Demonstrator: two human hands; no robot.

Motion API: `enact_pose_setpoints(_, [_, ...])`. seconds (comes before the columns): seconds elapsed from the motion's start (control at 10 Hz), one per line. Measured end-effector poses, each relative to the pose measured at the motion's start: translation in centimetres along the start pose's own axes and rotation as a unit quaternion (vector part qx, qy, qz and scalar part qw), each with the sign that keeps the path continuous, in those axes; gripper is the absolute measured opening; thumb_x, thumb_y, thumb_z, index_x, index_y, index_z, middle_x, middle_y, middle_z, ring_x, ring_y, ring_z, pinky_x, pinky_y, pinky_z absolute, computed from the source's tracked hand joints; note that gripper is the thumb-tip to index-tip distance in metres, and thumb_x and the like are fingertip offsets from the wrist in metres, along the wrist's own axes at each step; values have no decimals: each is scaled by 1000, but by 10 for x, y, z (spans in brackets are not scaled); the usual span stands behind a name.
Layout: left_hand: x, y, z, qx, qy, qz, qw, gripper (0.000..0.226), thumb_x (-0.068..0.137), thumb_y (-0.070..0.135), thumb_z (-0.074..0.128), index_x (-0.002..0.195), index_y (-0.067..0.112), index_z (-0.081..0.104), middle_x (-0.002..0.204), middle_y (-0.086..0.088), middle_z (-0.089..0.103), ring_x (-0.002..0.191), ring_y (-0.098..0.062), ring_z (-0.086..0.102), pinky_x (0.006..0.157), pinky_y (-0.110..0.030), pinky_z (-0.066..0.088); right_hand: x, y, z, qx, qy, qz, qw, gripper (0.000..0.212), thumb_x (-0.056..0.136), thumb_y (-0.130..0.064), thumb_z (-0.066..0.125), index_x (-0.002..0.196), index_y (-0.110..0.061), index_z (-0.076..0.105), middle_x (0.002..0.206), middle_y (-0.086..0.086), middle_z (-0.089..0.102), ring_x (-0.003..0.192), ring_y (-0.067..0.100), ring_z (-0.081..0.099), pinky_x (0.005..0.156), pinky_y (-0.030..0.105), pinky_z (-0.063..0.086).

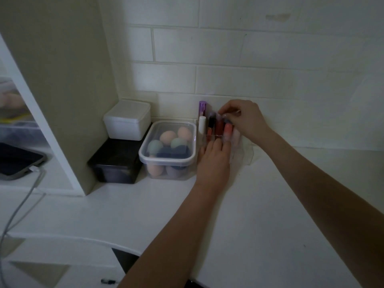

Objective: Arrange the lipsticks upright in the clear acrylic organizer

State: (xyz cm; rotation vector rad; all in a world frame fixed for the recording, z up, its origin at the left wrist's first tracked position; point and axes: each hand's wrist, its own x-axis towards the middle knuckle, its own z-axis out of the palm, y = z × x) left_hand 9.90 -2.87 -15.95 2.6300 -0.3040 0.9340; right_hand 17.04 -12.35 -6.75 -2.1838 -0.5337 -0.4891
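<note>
The clear acrylic organizer (242, 153) stands on the white counter against the tiled wall. Several lipsticks stand upright in it: a purple one (202, 108) at the back left, a white one (202, 124), a black-capped one (211, 123), a red one (218, 127) and a coral one (228, 130). My left hand (214, 163) rests flat against the organizer's front, fingers up on its wall. My right hand (245, 119) reaches over the top from the right, fingertips pinching the cap of a lipstick in the row; which one is partly hidden.
A clear lidded tub (188, 161) of makeup sponges sits directly left of the organizer. Further left a white box (127, 119) is stacked on a black box (116, 161). A partition wall (62, 90) and a cable (22, 204) are at the left.
</note>
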Motion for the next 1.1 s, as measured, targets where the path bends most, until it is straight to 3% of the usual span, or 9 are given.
enact_pose_setpoints(0.1, [1,0,-1,23,3,-3,1000,65,66,13,31,126,8,55,83,-5,62,81,-24,60,67,-32,49,-4,5,2,-10,-26,-10,1000,21,76,10,62,91,-2,72,88,3,69,79,5,62,71,-5,40])
enact_pose_setpoints(0.3, [0,1,-4,13,3,-3,1000,62,65,13,29,119,6,59,81,-6,61,79,-25,61,68,-32,50,-9,10,6,0,-24,-3,1000,24,77,11,61,95,-1,72,98,9,71,89,15,64,75,-4,40])
enact_pose_setpoints(0.4, [0,1,-5,7,-3,-6,1000,58,65,14,29,112,7,62,83,-7,63,80,-26,62,69,-34,50,-17,9,4,15,42,5,999,26,82,4,57,100,-6,73,104,8,72,98,12,64,87,6,44])
enact_pose_setpoints(0.5, [0,3,-7,-9,-28,-19,999,57,66,13,27,110,5,61,90,-12,63,84,-29,61,70,-37,49,-37,11,2,52,202,105,972,34,93,-3,45,122,-7,62,127,9,63,117,14,55,99,13,34])
enact_pose_setpoints(0.6, [1,3,-6,-12,-49,-21,998,56,69,9,28,117,3,57,97,-14,62,90,-31,58,76,-40,45,-60,17,12,112,171,234,950,42,99,-14,35,140,-8,40,147,8,43,135,19,40,109,24,26])
enact_pose_setpoints(0.8, [-2,6,-12,-41,-42,-17,998,57,67,12,22,107,-3,60,89,-17,63,81,-32,58,66,-38,47,-74,18,20,152,129,228,953,43,101,-21,35,144,-13,35,144,4,43,128,12,40,97,13,23])
enact_pose_setpoints(0.9, [-3,4,-14,-52,-43,-25,997,50,66,5,31,105,-1,61,86,-16,63,77,-32,60,64,-36,48,-78,17,11,168,138,236,947,45,100,-16,34,145,-11,32,152,4,34,140,17,31,111,24,21])
enact_pose_setpoints(1.0, [-6,3,-14,-76,-22,-2,997,60,64,-3,39,122,-1,55,96,-17,65,86,-34,61,74,-37,48,-73,8,-16,205,228,220,926,40,98,-12,36,137,-11,46,137,4,52,126,15,47,115,36,31])
enact_pose_setpoints(1.1, [-5,13,-32,-152,9,59,987,66,67,-8,35,131,2,49,126,-19,58,117,-33,54,99,-44,44,-70,-22,-67,286,291,121,905,30,97,-16,40,118,-15,62,107,-3,64,96,11,57,90,30,49])
